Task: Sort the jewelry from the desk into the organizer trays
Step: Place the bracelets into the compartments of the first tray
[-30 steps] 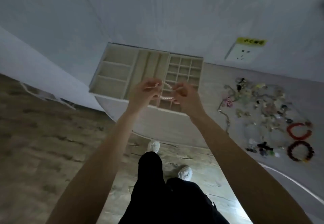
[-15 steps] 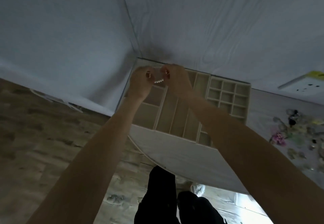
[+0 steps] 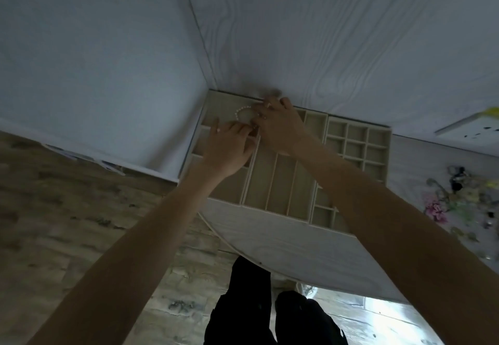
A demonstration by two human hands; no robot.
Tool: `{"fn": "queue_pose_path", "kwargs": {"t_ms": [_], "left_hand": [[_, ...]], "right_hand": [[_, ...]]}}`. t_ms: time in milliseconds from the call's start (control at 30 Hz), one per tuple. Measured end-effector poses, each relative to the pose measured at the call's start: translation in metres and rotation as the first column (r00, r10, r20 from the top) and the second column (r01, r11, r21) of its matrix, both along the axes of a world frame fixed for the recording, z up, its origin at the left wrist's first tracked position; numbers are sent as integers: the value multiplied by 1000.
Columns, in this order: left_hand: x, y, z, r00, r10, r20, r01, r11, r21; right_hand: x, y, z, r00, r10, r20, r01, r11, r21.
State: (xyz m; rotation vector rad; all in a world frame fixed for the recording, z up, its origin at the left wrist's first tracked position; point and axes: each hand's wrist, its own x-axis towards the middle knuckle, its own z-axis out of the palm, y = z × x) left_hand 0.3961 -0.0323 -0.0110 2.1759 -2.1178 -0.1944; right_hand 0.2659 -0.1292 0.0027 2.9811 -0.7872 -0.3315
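A white pearl bracelet (image 3: 241, 112) lies as a loop in the far compartment of the left beige organizer tray (image 3: 195, 147). My right hand (image 3: 279, 127) pinches the loop's right end, over the back of the trays. My left hand (image 3: 229, 148) sits just in front and pinches the bracelet's near end, with its other fingers spread. The middle tray (image 3: 280, 180) has long slots. The right tray (image 3: 356, 148) is a grid of small cells. My arms hide parts of all three trays.
A pile of mixed jewelry (image 3: 464, 198) lies on the pale desk (image 3: 283, 242) at the right edge. A wall socket (image 3: 471, 128) is behind it. The trays sit in the wall corner. My dark-clothed legs (image 3: 270, 312) and the wooden floor show below the desk's curved edge.
Both hands carried the pearl bracelet from above the grid tray to the far left compartment and lowered it there. The view has swung left, so most of the jewelry pile is out of frame.
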Motion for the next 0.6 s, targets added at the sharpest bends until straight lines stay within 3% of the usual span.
{"fn": "queue_pose_path", "kwargs": {"t_ms": [267,467,600], "left_hand": [[5,0,-6,997,-52,-57,49,997,-57],[11,3,-11,999,-51,18,52,998,-45],[15,5,-15,1000,-13,20,14,999,-47]], "right_hand": [[-4,2,-6,1000,25,1,-24,999,-40],[-3,7,-11,999,-22,34,26,994,-104],[-4,12,-17,971,-103,215,102,995,17]]}}
